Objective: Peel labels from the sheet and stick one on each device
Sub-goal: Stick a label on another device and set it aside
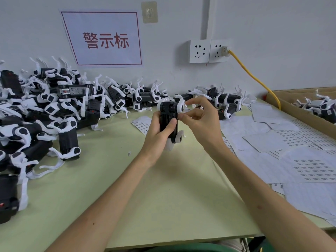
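Two bare hands meet above the pale green tabletop [145, 188], and between them we see one black plastic device with white jointed legs [169, 122], held upright and clear of the table. The left hand [160, 131] wraps around the device's lower body, thumb pressed across its dark front face and fingers curled behind it. The right hand [201, 120] sits just beside the device's upper right edge; its thumb and forefinger are pressed together at the side of the body, but whether a label sits in that pinch is too small for us to tell, while the other fingers fan up above the white leg joint.

Behind the left hand lies a white sheet of small printed labels [141, 124], flat on the table and partly hidden by the wrist. A single tiny label [129, 154] lies loose on the tabletop near the left forearm. To the right we see overlapping white backing sheets with rows of remaining labels [300, 160].

A large heap of black-and-white devices [45, 113] fills the left side and runs along the white wall [272, 24]. A brown cardboard box [298, 108] at far right holds more of them. A yellow cable [254, 77] runs from the wall socket [209, 51] down behind the box.
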